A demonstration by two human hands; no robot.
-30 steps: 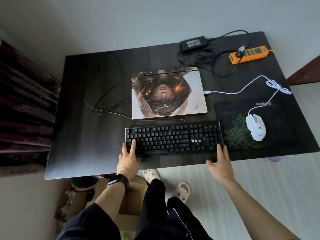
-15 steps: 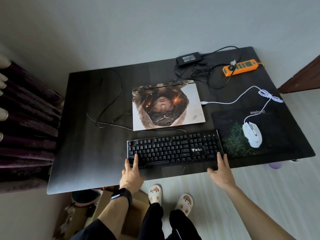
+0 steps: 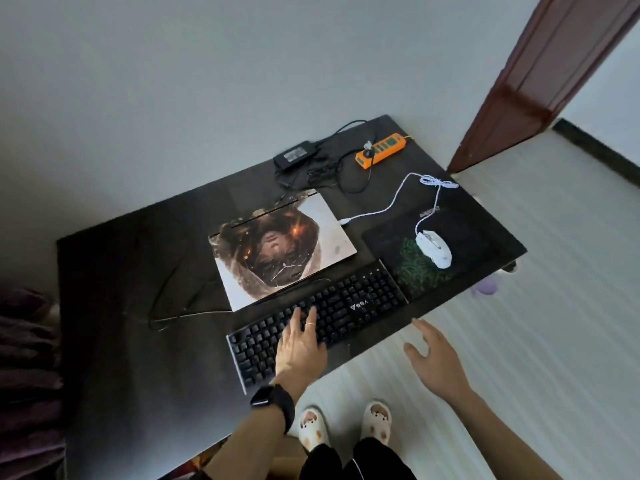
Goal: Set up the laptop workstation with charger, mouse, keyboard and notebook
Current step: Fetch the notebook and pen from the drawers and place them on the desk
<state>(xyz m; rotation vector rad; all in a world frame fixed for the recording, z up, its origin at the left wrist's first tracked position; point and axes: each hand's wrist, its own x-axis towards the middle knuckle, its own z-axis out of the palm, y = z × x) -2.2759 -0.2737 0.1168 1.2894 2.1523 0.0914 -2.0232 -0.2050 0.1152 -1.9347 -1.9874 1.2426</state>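
I see the keyboard (image 3: 363, 299) along the worktop's (image 3: 121, 306) front edge, my left hand (image 3: 301, 344) resting flat on its keys, fingers straight. My right hand (image 3: 433, 358) hangs wide, holding nothing, just off that edge. Beyond the left hand lies the closed laptop (image 3: 280, 251). Beyond the right hand, the white mouse (image 3: 434, 249) sits on its mat (image 3: 467, 237), with the charger (image 3: 294, 154) and orange power strip (image 3: 381, 150) farthest out.

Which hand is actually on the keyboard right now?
The left hand, wearing the watch: it lies flat on the keyboard. The right hand is open by the table edge, off the keys.
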